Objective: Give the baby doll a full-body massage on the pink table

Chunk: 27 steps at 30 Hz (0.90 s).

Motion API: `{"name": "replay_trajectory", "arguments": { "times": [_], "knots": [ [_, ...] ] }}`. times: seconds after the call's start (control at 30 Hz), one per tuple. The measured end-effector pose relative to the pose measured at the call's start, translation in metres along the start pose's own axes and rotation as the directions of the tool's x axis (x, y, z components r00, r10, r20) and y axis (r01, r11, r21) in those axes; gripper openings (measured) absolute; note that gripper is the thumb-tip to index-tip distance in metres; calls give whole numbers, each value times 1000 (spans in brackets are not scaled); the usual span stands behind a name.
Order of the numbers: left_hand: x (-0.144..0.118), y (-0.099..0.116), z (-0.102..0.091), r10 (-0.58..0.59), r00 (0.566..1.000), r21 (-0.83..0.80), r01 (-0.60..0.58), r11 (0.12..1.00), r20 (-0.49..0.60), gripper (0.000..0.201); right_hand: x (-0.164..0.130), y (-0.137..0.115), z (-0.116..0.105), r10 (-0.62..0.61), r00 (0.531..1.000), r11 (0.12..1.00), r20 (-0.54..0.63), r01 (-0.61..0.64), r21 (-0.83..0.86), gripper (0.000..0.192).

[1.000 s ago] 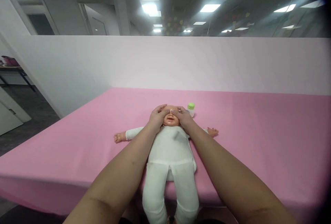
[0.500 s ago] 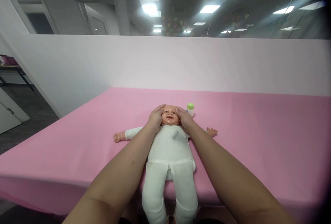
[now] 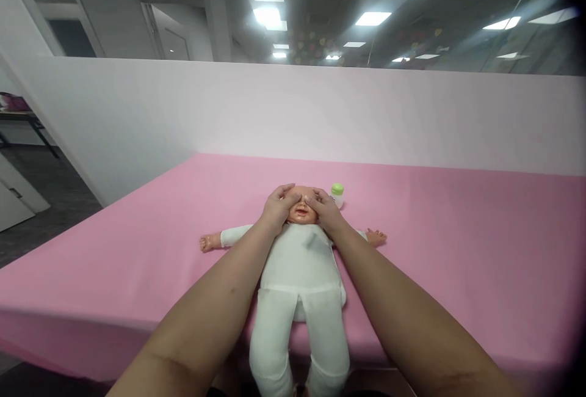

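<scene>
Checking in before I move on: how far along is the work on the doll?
Done: the baby doll in a white cloth suit lies face up on the pink table cover. In hand: the left hand and right hand press on its face. Left: the small green-capped bottle stands untouched beside its head.

No readable text, green-capped bottle (image 3: 337, 194) label blurred (too small), wall sign illegible

A baby doll (image 3: 297, 262) in a white sleepsuit lies face up near the front edge of a pink-covered table (image 3: 458, 250), legs hanging over it. The left hand (image 3: 277, 207) and right hand (image 3: 324, 209) rest flat on its face, covering the eyes. A green-capped bottle (image 3: 337, 193) stands just beside its head.
</scene>
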<state>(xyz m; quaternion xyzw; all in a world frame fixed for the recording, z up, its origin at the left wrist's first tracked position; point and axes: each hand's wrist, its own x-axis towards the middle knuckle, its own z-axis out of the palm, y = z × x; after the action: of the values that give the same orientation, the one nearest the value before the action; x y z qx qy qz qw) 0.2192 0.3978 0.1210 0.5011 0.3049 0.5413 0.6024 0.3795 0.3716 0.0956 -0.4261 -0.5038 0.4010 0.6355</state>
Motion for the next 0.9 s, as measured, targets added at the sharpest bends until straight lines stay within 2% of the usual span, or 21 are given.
{"name": "replay_trajectory", "arguments": {
  "times": [0.17,0.4,0.57,0.73,0.9],
  "knots": [
    [-1,0,-2,15,1000,54,-16,998,14,58,2,0,2,30,998,999,-56,-33,-43,61],
    [5,-6,-2,7,1000,36,-6,999,-16,52,3,-7,6,29,997,997,-76,-34,-71,47],
    [8,-7,-1,-26,999,39,28,999,-38,47,8,0,5,50,997,997,-54,-47,53,40],
    [8,-5,-2,-43,998,12,44,999,-50,47,10,9,3,43,999,983,-5,-41,179,47],
    [6,-4,-3,-65,997,-67,62,996,-48,51,9,10,-1,51,999,981,-8,-49,185,55]
  ]
}}
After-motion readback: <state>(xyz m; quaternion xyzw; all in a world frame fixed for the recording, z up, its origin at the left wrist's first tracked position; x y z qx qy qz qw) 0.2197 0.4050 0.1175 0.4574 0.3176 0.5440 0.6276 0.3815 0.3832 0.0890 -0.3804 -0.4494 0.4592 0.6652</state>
